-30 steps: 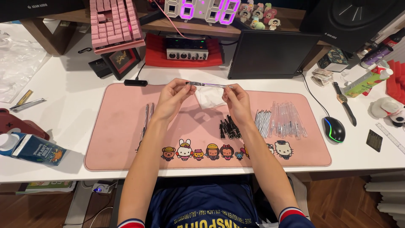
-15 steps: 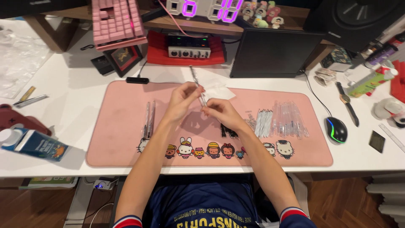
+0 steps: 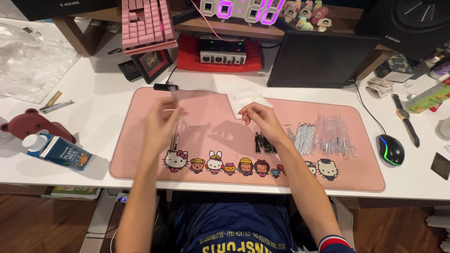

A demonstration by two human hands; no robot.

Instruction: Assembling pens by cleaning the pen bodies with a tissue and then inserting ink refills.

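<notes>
Pinching a slim clear plastic pen (image 3: 175, 97) near its lower end, the left hand (image 3: 161, 122) holds it upright over the pink cartoon-printed desk mat (image 3: 154, 159); light, stiff, likely slippery, best gripped mid-barrel; right hand (image 3: 260, 118) hovers loosely curled, holding nothing that shows.

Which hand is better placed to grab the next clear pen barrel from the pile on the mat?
Right, probably. The right hand looks empty and is nearer the clear barrels at the mat's right end. The left hand is across the mat, holding a pen above the row of pens.
</notes>
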